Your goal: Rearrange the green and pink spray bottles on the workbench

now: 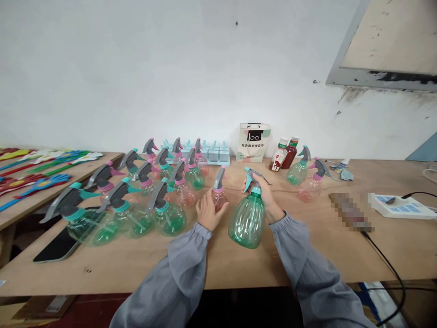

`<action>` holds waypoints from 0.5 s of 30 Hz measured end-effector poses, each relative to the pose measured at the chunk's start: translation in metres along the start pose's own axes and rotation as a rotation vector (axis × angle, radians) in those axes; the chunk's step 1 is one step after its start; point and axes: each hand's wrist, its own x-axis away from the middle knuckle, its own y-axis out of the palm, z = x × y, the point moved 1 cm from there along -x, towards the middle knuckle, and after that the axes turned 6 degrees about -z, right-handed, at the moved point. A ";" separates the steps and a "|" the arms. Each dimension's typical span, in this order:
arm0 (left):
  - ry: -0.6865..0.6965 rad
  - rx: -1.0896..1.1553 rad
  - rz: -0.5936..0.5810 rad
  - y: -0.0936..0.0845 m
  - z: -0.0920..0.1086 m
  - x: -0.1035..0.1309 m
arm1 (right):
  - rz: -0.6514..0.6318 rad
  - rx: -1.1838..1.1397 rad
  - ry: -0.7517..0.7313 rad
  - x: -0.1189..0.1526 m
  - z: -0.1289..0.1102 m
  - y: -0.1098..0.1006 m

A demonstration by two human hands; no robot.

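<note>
In the head view my right hand (268, 199) is closed round the neck and trigger head of a green spray bottle (247, 223), which is slightly tilted over the table. My left hand (208, 213) curls round a smaller-looking pink spray bottle (219, 196) that stands on the table, its grey and pink head showing above the fingers. Just left of it stand several more green and pink spray bottles, the nearest being a green spray bottle (170, 218). On the right, a green spray bottle (297, 172) and a pink spray bottle (310, 187) stand close together.
A paper bag (251, 152), a sauce bottle (278, 157) and pale blue moulds (218, 155) stand by the wall. A black phone (58, 243) lies left, partly behind bottles. A power strip (403, 207) and cable lie right. Colourful hand-shaped items (51, 182) cover the left table.
</note>
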 end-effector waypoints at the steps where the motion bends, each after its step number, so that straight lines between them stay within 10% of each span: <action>1: 0.001 -0.001 0.001 0.000 0.000 0.000 | -0.024 0.003 0.007 0.001 0.000 0.001; 15: -0.002 0.020 -0.021 -0.002 0.002 -0.001 | -0.135 0.037 0.047 0.007 0.001 0.003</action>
